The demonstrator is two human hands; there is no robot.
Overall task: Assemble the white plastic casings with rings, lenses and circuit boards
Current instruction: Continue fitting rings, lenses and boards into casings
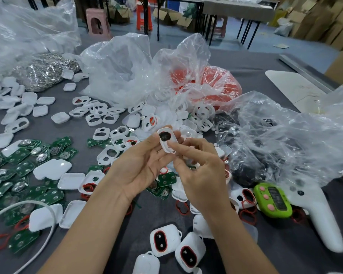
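- The left hand's fingertips (155, 137) curl around the far end of one white casing (169, 144), grasping it from the left edge and from beneath.
- The right hand's fingers (181, 150) pinch the near right end of the same casing; its other fingers are loosely bent.
- The casing is held clear of the table, between both hands, at the centre of the scene. A dark round insert (164, 136) sits in its far opening.
- The left hand (145, 163) lies palm up; the right hand (201, 173) is turned back up, just beside it.
- Under and around the hands, on the grey table (115, 240), lie empty casing shells (101, 133), red rings (247, 214) and green circuit boards (26, 167), the boards massed at the left.
- Two fitted casings (164, 242), each with a red ring around a dark window, lie near, below the wrists.
- A green timer (272, 199) and a white handheld controller (317, 212) rest at the right.
- Clear plastic bags (119, 70) stand far; one (222, 86) holds red parts, another (46, 72) metal pieces.
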